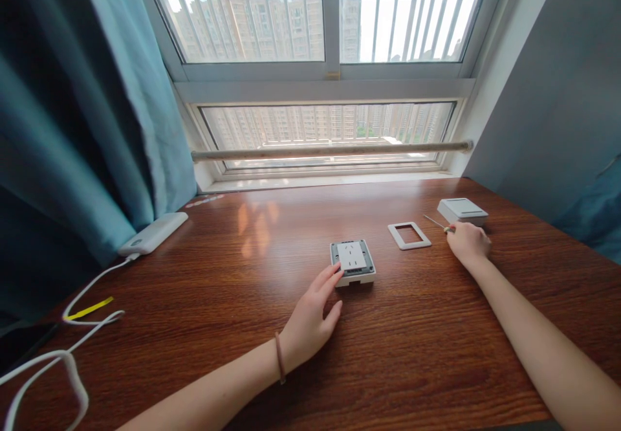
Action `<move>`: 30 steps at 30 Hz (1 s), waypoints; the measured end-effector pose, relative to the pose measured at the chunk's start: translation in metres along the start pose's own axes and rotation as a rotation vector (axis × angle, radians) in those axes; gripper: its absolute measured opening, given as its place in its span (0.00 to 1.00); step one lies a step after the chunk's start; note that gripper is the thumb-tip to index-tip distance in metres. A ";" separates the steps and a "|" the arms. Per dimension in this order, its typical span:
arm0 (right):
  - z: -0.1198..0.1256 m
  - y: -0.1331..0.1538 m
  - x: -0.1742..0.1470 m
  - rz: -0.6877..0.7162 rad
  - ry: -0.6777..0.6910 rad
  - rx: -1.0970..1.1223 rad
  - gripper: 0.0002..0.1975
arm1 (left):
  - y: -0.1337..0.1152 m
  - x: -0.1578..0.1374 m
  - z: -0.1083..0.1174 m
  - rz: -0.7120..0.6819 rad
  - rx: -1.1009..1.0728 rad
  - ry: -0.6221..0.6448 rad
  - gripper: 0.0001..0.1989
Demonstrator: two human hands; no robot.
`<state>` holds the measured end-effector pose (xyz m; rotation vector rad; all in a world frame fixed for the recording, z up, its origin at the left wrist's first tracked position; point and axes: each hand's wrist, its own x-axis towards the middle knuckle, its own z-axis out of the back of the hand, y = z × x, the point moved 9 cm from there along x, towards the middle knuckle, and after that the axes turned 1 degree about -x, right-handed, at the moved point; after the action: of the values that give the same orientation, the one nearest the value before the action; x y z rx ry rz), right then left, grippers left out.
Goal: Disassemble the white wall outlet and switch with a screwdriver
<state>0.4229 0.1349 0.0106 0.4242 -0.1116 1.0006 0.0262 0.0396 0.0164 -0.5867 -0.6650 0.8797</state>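
A wall socket (351,257) without its cover frame lies face up on a white box near the middle of the wooden table. My left hand (315,311) reaches to its near left corner, fingertips touching that edge, fingers stretched and thumb apart. Off to the right, my right hand (468,244) is closed around a small screwdriver (435,222), whose thin shaft points to the far left; most of its handle is hidden in the fingers. Between the hands lies a white square cover frame (409,236). Just beyond my right hand sits a white switch box (462,210).
A white power bank (154,233) with a white cable (92,282) lies at the left by the blue curtain (145,127). A yellow strip (90,308) rests near the cable. The window with a horizontal rail (334,151) bounds the far side of the table (204,327).
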 end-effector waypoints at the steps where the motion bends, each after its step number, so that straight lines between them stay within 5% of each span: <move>1: -0.002 -0.007 0.003 -0.018 0.007 0.019 0.16 | 0.000 0.000 0.000 -0.004 0.031 0.003 0.25; 6: -0.004 -0.015 0.007 -0.041 -0.012 0.194 0.16 | -0.003 -0.001 0.000 -0.046 0.137 -0.013 0.22; 13: 0.020 0.029 -0.006 0.069 -0.056 0.813 0.19 | -0.010 0.002 0.014 -0.133 0.171 -0.110 0.17; 15: 0.022 0.056 -0.014 0.102 0.099 1.013 0.16 | -0.007 0.010 0.023 -0.142 0.135 -0.146 0.18; 18: 0.027 0.118 -0.039 0.094 0.582 1.550 0.17 | 0.004 0.029 0.029 -0.128 0.023 -0.140 0.24; 23: 0.080 0.210 -0.080 0.287 0.930 1.789 0.23 | 0.034 0.054 0.013 -0.038 -0.224 -0.005 0.35; 26: 0.088 0.234 -0.096 0.297 0.922 1.818 0.14 | 0.046 0.056 0.001 0.007 -0.349 0.062 0.36; 30: 0.081 0.235 -0.108 0.401 0.671 1.685 0.12 | 0.045 0.055 -0.002 0.014 -0.435 0.100 0.36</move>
<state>0.1769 0.1269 0.1227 1.5803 1.3980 1.4065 0.0308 0.1084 -0.0015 -1.0193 -0.7671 0.7154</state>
